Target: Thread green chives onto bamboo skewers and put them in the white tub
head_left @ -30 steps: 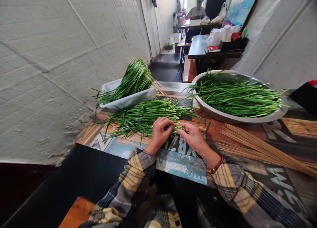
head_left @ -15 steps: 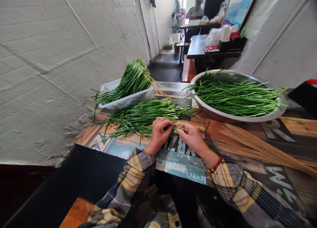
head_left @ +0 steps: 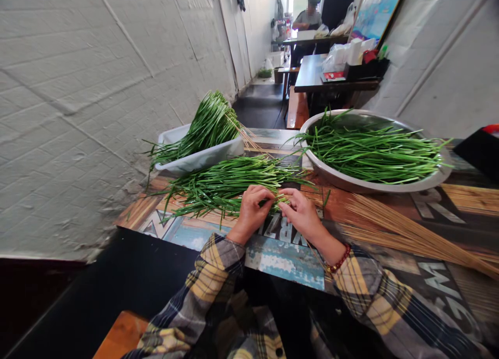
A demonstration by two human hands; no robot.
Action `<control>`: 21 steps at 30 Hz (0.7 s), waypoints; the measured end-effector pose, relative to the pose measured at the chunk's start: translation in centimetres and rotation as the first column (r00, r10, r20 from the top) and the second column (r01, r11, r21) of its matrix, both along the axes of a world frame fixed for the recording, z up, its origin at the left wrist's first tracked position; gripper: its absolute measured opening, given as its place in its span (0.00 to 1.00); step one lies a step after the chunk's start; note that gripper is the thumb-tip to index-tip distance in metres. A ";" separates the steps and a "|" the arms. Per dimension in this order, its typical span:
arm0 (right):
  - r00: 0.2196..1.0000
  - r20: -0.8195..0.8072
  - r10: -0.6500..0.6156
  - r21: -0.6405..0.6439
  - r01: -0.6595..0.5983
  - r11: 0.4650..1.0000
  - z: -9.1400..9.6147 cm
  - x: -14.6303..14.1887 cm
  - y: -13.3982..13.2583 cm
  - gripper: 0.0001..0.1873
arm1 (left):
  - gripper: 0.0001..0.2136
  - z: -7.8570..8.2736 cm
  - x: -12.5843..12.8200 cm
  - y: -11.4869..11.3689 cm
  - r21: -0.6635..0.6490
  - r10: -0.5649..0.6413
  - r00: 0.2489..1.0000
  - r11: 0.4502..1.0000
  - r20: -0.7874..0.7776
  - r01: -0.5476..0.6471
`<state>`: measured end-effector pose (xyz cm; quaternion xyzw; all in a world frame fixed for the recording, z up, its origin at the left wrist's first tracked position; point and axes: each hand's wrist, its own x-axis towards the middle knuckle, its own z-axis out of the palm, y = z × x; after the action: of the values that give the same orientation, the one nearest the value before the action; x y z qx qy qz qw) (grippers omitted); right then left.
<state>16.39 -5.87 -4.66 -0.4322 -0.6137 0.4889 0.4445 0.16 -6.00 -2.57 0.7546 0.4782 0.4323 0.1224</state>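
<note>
Chives (head_left: 226, 177) lie on the surface (head_left: 181, 229) just beyond the left hand (head_left: 253, 208), the nearer one — long axis running left to right, pale stem ends rightward. That hand's fingers curl inward; whether they grip stems, I cannot tell. Facing it, the right hand (head_left: 300, 213) pinches a few stem ends — wrist low, forearm slanting in from the right.

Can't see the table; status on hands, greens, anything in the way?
Right hand pinching green stems; left hand close beside, grip unclear. More greens piled just beyond. Sticks off right, nothing visibly blocking.
</note>
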 end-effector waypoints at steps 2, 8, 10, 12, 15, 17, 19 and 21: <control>1.000 -0.018 -0.002 0.001 0.002 1.000 -0.1 0.0 0.0 0.13 | 0.04 0.1 0.1 -0.1 -0.021 -0.036 0.999 0.999 0.007 0.036; 0.999 -0.044 -0.011 -0.027 0.010 1.000 0.0 0.0 0.2 0.09 | 0.07 0.1 -0.3 -0.1 -0.061 -0.063 0.998 0.996 0.001 0.063; 0.999 -0.032 -0.005 -0.042 0.003 0.999 -0.1 0.0 0.3 0.10 | 0.08 -0.1 -0.9 0.2 -0.040 0.044 0.999 0.998 -0.003 -0.044; 1.000 -0.011 0.000 -0.050 -0.001 0.999 -0.1 0.0 0.3 0.12 | 0.08 -0.5 -1.5 0.5 -0.021 0.144 0.989 0.989 -0.035 -0.145; 1.000 0.029 0.011 -0.073 -0.009 0.997 -0.2 0.0 0.3 0.14 | 0.06 -1.0 -2.1 0.8 -0.031 0.189 0.972 0.980 -0.138 -0.195; 0.998 0.053 0.015 -0.082 -0.010 0.997 -0.1 0.0 0.3 0.13 | 0.04 -1.1 -2.4 0.8 -0.049 0.170 0.965 0.982 -0.202 -0.184; 0.998 0.069 0.013 -0.074 -0.008 0.997 0.0 0.0 0.2 0.12 | 0.03 -1.1 -2.5 0.8 -0.074 0.138 0.961 0.984 -0.238 -0.160; 0.997 0.081 0.016 -0.056 -0.012 0.998 0.1 0.1 0.2 0.12 | 0.02 -1.0 -2.6 0.8 -0.110 0.099 0.964 0.985 -0.248 -0.130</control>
<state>16.45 -5.68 -4.60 -0.4594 -0.6205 0.4908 0.4037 -2.47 -5.24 -3.58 0.7635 0.5586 0.3127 0.0853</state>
